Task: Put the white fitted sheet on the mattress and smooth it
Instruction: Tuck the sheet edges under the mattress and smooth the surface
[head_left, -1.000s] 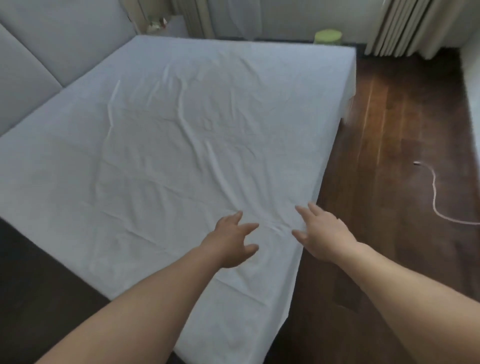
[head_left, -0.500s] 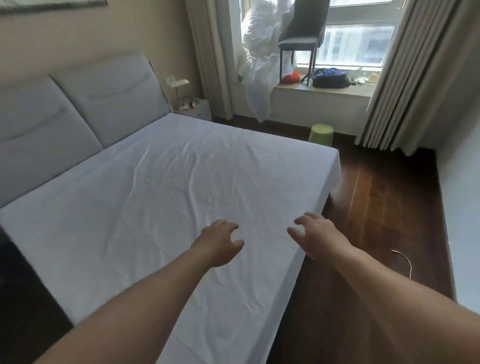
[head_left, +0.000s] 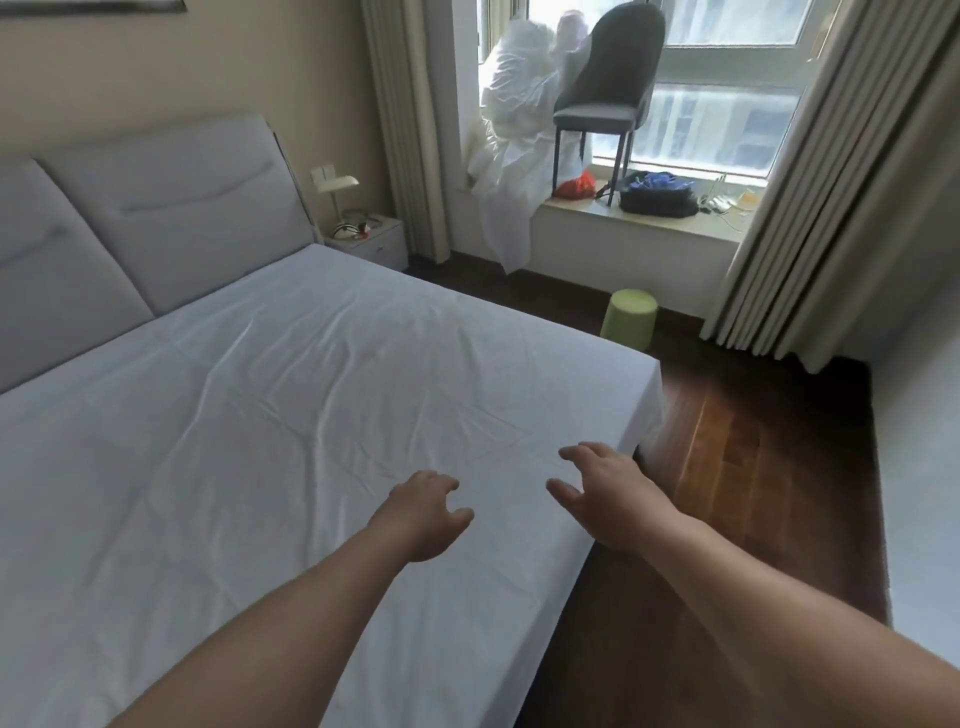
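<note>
Since the earlier frames, both hands were carried farther up the bed toward its far right corner, and the view was raised so that the window wall was taken in. The left hand (head_left: 423, 514) was held over the white fitted sheet (head_left: 291, 415) with its fingers loosely curled and nothing grasped; whether it touched the cloth could not be told. The right hand (head_left: 605, 493) was held just beside it, nearer the bed's right edge, fingers spread and slightly bent, likewise grasping nothing.

The sheet was seen spread over the whole top of the mattress (head_left: 587, 545) and drawn down over its right side and far corner. Shallow creases were left running across it, most of them beyond the hands toward the middle of the bed.

At the head of the bed a grey padded headboard (head_left: 171, 208) was seen. Beyond the bed's far side a small nightstand (head_left: 371, 241) with a lamp (head_left: 337, 187) was placed against the wall. A green stool (head_left: 628, 317) was stood on the dark wooden floor (head_left: 753, 467) past the bed's far corner. Farther off, on the window ledge (head_left: 623, 223), a grey chair (head_left: 608, 93), a heap of white bedding (head_left: 514, 130) and a dark bag (head_left: 657, 195) were kept, with curtains (head_left: 841, 208) hung at the right.
</note>
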